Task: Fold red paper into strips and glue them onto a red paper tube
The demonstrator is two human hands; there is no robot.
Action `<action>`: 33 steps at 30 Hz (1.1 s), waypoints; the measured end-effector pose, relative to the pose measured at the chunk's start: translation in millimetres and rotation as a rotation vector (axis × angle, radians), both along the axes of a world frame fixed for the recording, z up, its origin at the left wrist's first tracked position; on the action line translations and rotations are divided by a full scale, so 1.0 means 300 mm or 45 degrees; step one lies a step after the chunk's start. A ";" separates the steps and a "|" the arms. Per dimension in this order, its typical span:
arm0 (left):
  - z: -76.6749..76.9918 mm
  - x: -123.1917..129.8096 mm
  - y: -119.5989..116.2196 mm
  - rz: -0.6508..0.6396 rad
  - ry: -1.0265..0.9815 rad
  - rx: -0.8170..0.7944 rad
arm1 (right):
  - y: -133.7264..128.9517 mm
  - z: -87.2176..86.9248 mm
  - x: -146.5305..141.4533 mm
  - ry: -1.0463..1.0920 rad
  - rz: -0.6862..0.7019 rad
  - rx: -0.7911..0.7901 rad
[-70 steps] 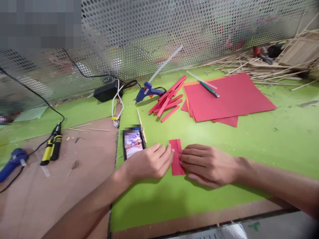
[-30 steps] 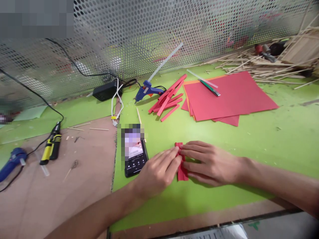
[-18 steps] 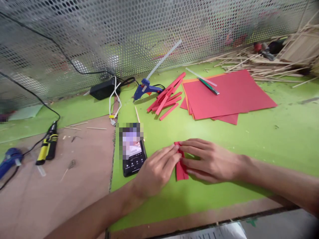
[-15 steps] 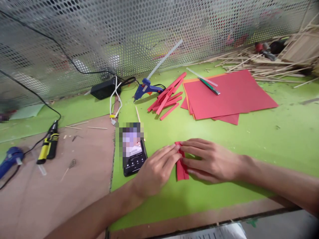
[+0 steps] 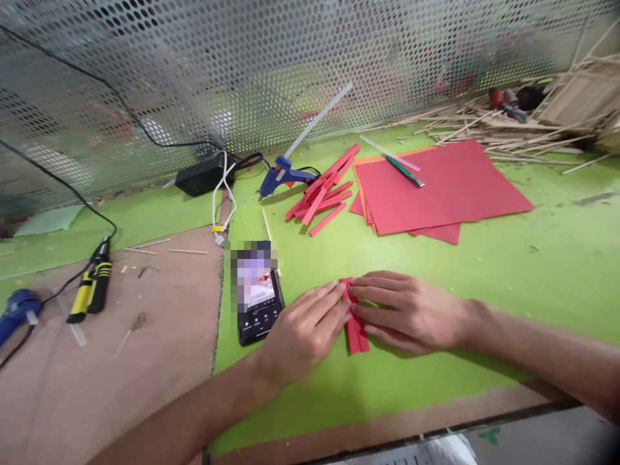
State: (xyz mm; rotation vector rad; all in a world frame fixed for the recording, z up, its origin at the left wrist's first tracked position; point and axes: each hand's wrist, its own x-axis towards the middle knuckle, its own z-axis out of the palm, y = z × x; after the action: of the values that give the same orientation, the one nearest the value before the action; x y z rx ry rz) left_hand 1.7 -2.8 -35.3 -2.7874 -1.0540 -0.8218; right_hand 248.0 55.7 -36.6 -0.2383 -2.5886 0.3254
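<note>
A narrow folded strip of red paper (image 5: 357, 337) lies on the green tabletop with a lengthwise crease down it. From the left, my left hand (image 5: 307, 326) holds its upper part, fingers close together and tips pressed on the paper. My right hand (image 5: 407, 310) grips the strip's right edge, its fingers long and slightly apart. Both thumbs are mostly hidden. Just left of my left hand lies a black phone (image 5: 261, 326) with its screen lit and partly blurred out.
Beyond my hands are red paper strips (image 5: 322, 194), a blue glue gun (image 5: 283, 175), and red sheets (image 5: 445, 187) under a green-handled cutter (image 5: 404, 171). Thin wooden sticks (image 5: 475, 126) pile up at the back right. Yellow-black pliers (image 5: 92, 287) lie left. A perforated metal screen (image 5: 290, 58) stands behind.
The red strip's near end has shifted slightly right as it tilts a little. Both hands keep nearly the same place on it. The whole view has moved slightly.
</note>
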 end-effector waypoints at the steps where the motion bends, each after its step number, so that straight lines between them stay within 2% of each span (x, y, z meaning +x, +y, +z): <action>1: 0.001 0.001 0.001 -0.007 0.001 -0.006 | 0.001 -0.002 0.001 0.002 0.005 0.000; 8: 0.002 -0.001 -0.004 -0.037 0.070 -0.078 | -0.001 -0.016 0.003 0.100 -0.004 0.018; 15: -0.005 -0.003 -0.011 -0.040 0.187 -0.004 | -0.003 -0.010 -0.003 0.092 0.002 0.027; 33: -0.002 -0.003 -0.013 -0.011 0.233 0.045 | 0.007 0.006 0.008 -0.002 -0.016 0.039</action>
State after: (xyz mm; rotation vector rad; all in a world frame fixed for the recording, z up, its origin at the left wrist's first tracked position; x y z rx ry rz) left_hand 0.8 -6.6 -35.8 -2.7751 -0.9883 -0.5660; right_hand 250.3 58.0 -34.9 -0.2437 -2.5907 0.2812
